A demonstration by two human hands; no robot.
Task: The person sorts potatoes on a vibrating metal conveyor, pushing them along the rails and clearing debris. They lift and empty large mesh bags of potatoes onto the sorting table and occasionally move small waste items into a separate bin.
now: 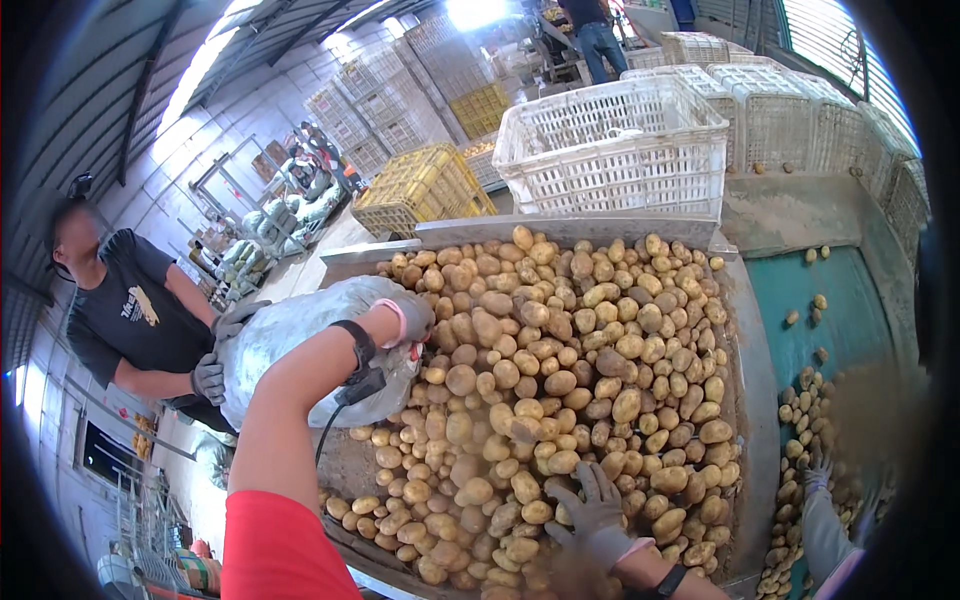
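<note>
A heap of potatoes [560, 380] covers the metal sorting table in front of me. At its left edge lies a pale, bulging woven sack [290, 330], its right end against the potatoes. My left hand [408, 314], in a grey glove, is closed on that end of the sack; the fingertips are partly hidden. My right hand [592, 512], gloved as well, rests on the near potatoes with its fingers spread. Across on the left, a co-worker in a dark T-shirt [135, 300] has both gloved hands on the sack's other end.
A white plastic crate [615, 145] stands behind the table, beside a yellow crate [425, 190]. More white crates [770, 115] line the back right. A green conveyor belt [815, 290] with potatoes runs on the right, where another person's gloved hand [818, 475] reaches in.
</note>
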